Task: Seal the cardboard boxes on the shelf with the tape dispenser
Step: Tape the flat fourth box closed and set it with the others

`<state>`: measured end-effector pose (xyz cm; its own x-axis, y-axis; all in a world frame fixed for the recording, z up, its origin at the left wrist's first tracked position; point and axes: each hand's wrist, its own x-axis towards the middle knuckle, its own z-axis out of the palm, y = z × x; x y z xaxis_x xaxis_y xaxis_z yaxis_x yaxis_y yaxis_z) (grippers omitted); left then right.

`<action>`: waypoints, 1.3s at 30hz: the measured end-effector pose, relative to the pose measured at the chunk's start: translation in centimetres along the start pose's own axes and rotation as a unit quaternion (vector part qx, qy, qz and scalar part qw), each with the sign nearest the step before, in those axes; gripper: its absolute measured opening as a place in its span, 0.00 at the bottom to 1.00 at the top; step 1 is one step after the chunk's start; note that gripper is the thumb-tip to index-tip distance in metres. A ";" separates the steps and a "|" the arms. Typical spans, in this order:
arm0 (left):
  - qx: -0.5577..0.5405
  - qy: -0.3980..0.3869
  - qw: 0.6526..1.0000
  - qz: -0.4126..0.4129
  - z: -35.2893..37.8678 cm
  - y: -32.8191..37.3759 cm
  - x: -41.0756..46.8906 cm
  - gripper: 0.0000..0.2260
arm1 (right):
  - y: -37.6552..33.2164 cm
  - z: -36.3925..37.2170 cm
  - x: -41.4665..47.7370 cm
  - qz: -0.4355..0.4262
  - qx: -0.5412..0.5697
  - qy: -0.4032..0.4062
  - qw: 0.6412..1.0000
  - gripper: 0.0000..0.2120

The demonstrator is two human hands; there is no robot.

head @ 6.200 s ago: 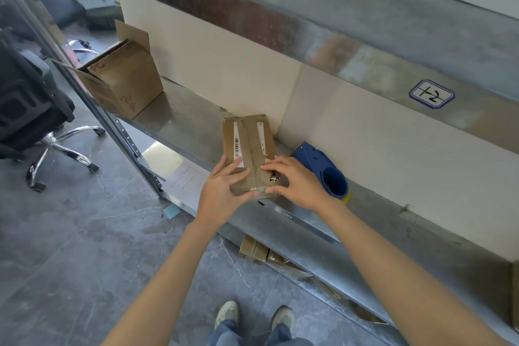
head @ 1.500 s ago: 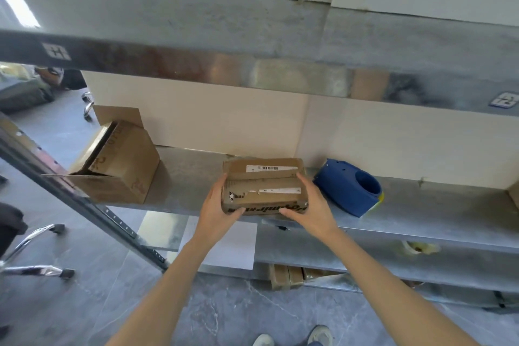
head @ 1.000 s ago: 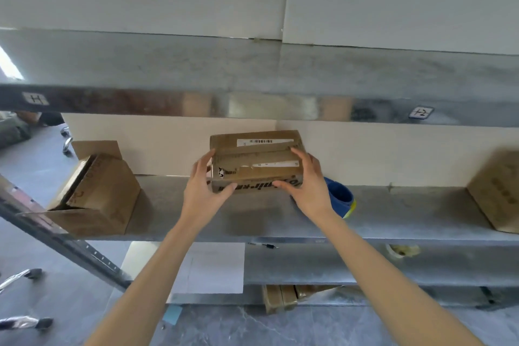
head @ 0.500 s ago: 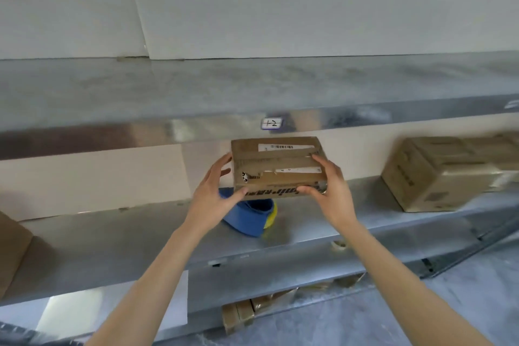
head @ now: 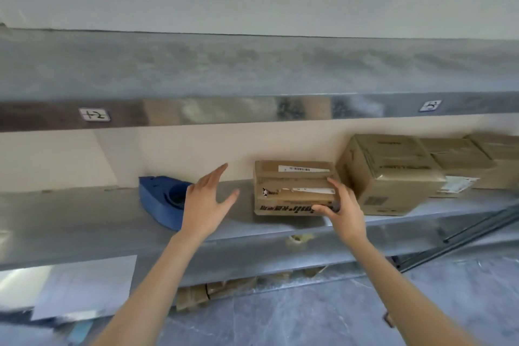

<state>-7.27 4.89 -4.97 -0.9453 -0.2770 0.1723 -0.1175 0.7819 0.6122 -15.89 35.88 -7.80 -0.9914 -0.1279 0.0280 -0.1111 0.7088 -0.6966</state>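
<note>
The small cardboard box (head: pixel 295 187) is sitting on the shelf (head: pixel 84 222), close to its front lip. Your right hand (head: pixel 341 212) is grasping its right end alone, thumb on the front face and fingers curling over the top. Your left hand (head: pixel 206 201) is hanging released in the air just left of the box, fingers spread, touching nothing.

Holding by one end is the first risk. If you are pulling or turning from there, the free end is likely to swing out past the lip and the box may drop to the floor.

Across the top of the box a torn strip is running beside the seam. Whether the flaps are lying flat I cannot tell, and tape laid over that ragged paper may not be gripping well.

Just beside the box's right end the larger box (head: pixel 387 174) is standing, and pushing that way risks shoving it into the boxes beyond.

Further left of the box, past your free hand, the blue tape dispenser (head: pixel 161 202) is lying on the same shelf. A careless sweep risks knocking it off, or meeting its cutting edge, which is not showing here.
</note>
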 end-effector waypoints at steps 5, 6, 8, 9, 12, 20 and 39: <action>0.072 -0.027 0.997 0.019 1.7 0.0 0.8 0.35 | 2.6 1.0 1.4 0.030 0.013 0.004 0.999 0.39; 0.079 -0.031 0.996 0.019 2.0 0.0 1.0 0.36 | 2.9 1.3 1.8 0.033 0.019 0.003 0.999 0.39; 0.089 -0.040 0.995 0.021 2.4 0.1 1.5 0.36 | 3.2 1.6 2.4 0.042 0.032 -0.005 0.999 0.39; 0.093 -0.044 0.994 0.023 2.6 0.0 1.8 0.36 | 3.4 1.7 2.7 0.046 0.037 -0.012 0.998 0.39; 0.106 -0.052 0.992 0.033 3.0 -0.1 2.5 0.36 | 4.2 2.1 2.9 0.018 0.001 -0.010 1.000 0.37; 0.111 -0.063 0.991 0.049 3.6 -0.4 4.3 0.36 | 3.0 2.4 3.7 -0.128 -0.128 0.014 0.983 0.33; 0.216 0.041 0.976 0.004 0.1 -0.2 -3.7 0.30 | -1.3 0.3 3.9 -0.154 -0.251 -0.094 0.951 0.28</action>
<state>-3.81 5.81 -5.80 -0.9215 -0.2991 0.2478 -0.2434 0.9418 0.2318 -19.55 34.24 -6.97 -0.8818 -0.4714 0.0132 -0.4600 0.8535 -0.2446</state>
